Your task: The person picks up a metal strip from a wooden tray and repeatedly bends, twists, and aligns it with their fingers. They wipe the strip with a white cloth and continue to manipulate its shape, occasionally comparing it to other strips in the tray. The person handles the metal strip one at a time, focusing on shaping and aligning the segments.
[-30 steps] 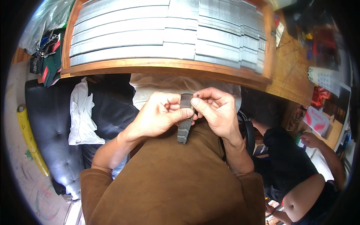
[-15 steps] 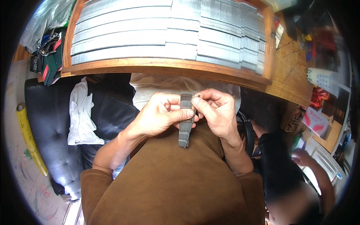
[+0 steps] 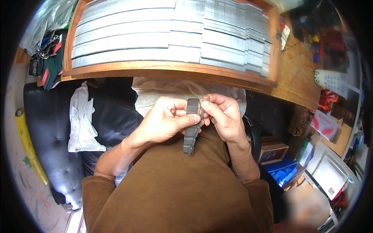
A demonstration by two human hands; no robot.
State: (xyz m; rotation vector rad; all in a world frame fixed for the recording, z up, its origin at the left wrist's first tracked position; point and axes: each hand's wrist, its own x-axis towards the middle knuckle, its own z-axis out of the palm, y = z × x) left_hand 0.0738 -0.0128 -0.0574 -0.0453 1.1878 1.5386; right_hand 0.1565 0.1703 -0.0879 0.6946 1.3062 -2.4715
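Note:
A narrow bundle of thin dark grey strips [image 3: 190, 134] hangs down in front of my brown shirt. Its lower end looks stepped and uneven. My left hand [image 3: 167, 118] is closed on it, with the thumb across its front and the fingers behind. At the bundle's upper right edge, my right hand [image 3: 223, 116] pinches thumb and forefinger together on a small piece. Whether that piece belongs to the bundle I cannot tell. Beyond both hands, a wooden tray [image 3: 171, 71] holds rows of overlapping, shiny grey strips.
A pale cloth [image 3: 149, 91] lies beneath the tray's front edge. To the left are a black padded seat [image 3: 46, 128], a white cloth [image 3: 81, 124] and a yellow tube [image 3: 29, 145]. A wooden crate [image 3: 274, 149] and a blurred person [image 3: 307, 207] are at right.
My left hand keeps its hold, while the bundle's lower end tilts slightly left. My right fingers shift a little at its edge. The person at right has drawn back, revealing the crate and a blue bag.

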